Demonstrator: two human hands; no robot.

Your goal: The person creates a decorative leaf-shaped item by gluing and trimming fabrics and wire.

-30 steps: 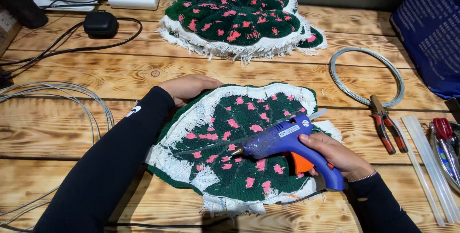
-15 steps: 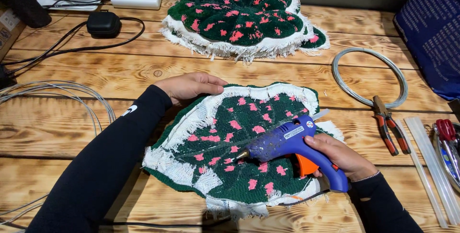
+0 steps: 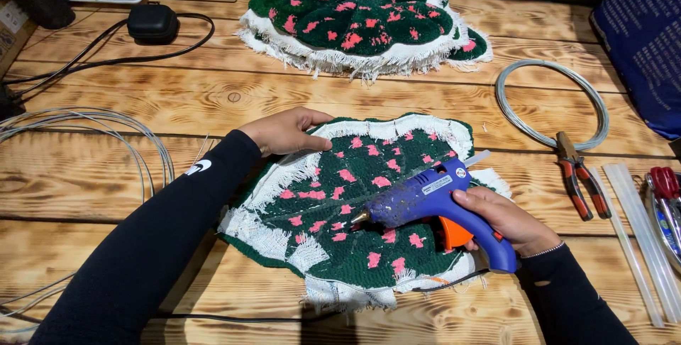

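Now right hand [image 3: 505,218] wrapped around glue gun [image 3: 433,199], nozzle aimed left at rug [image 3: 355,210] centre; left hand [image 3: 287,130] flat, pinning top edge.

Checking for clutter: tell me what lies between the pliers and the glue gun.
In the head view, only bare wooden table separates the pliers from the glue gun; the right hand grips the gun.

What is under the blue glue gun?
The glue gun, held in the right hand, sits over a green rug piece with pink spots and a white fringe. The wooden table beneath that piece is hidden.
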